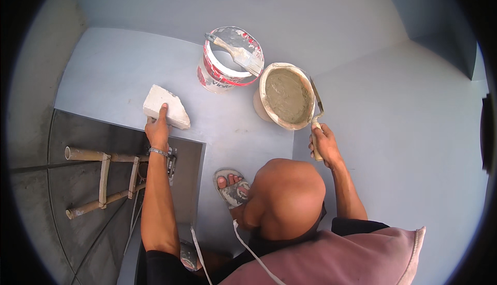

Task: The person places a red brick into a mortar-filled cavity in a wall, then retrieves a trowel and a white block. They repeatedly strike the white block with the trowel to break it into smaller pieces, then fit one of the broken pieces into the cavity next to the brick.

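Observation:
My left hand [159,131] grips a broken white block [164,106] by its near side, thumb on top, above the edge of the grey ledge [111,72]. My right hand [324,144] is closed round the wooden handle of a trowel [317,97]. The trowel's narrow blade is seen edge-on along the right rim of a bucket [263,108] of wet grey mortar [286,96]. To the left of that bucket stands a white and red paint pail [213,75]. A wide paintbrush [235,53] lies across the pail's top.
Beyond the ledge's left edge is a drop to a dark tiled floor [93,243], where a bamboo ladder [103,180] leans. Grey walls [331,21] close in behind and on the right. My sandalled foot [231,187] rests on the ledge near its edge.

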`<control>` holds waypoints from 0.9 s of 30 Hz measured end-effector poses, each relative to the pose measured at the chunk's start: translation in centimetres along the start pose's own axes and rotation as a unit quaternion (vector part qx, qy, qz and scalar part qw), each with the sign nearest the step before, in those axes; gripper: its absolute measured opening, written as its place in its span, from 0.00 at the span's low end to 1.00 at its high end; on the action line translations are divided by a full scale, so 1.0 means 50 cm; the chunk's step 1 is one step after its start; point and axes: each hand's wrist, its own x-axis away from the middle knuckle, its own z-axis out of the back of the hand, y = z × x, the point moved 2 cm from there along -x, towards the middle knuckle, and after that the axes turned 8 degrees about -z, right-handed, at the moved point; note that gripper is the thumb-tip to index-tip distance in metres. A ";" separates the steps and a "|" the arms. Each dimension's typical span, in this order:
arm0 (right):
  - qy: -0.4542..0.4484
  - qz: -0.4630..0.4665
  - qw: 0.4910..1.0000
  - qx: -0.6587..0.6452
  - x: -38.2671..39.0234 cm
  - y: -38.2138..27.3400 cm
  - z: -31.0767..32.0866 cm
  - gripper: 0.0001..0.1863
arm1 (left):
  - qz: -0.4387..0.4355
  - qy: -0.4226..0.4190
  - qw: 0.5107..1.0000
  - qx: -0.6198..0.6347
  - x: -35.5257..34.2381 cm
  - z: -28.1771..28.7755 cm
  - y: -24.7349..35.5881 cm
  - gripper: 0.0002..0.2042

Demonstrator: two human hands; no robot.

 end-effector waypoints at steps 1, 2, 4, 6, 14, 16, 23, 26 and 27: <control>0.018 0.017 1.000 0.001 -0.002 0.044 -0.036 0.19 | -0.037 -0.004 0.998 -0.051 -0.013 0.008 -0.011 0.39; 0.029 0.036 0.999 0.001 -0.006 0.070 -0.077 0.19 | -0.077 -0.002 0.992 -0.103 -0.042 0.035 -0.029 0.40; 0.050 0.076 0.991 0.093 0.002 0.101 -0.137 0.19 | -0.087 -0.001 0.985 -0.150 -0.047 0.054 -0.042 0.41; 0.075 0.100 0.978 0.166 -0.009 0.149 -0.165 0.19 | -0.032 0.004 0.991 -0.130 -0.032 0.057 -0.033 0.43; 0.029 0.055 0.957 0.283 0.030 0.216 -0.124 0.21 | 0.001 0.021 0.992 -0.122 0.019 0.030 0.016 0.47; 0.025 0.091 0.946 0.310 0.042 0.187 -0.081 0.26 | 0.022 0.045 0.993 -0.110 -0.001 0.071 0.023 0.46; -0.034 0.243 0.968 0.055 0.125 -0.014 -0.054 0.15 | -0.034 0.064 0.982 -0.176 0.048 0.025 0.023 0.47; 0.008 0.334 0.940 -0.076 0.077 -0.077 -0.084 0.18 | -0.027 0.053 0.987 -0.150 0.061 0.031 0.023 0.47; -0.015 0.328 0.944 -0.045 0.095 -0.113 -0.113 0.19 | -0.026 0.058 0.988 -0.141 0.062 0.044 0.011 0.47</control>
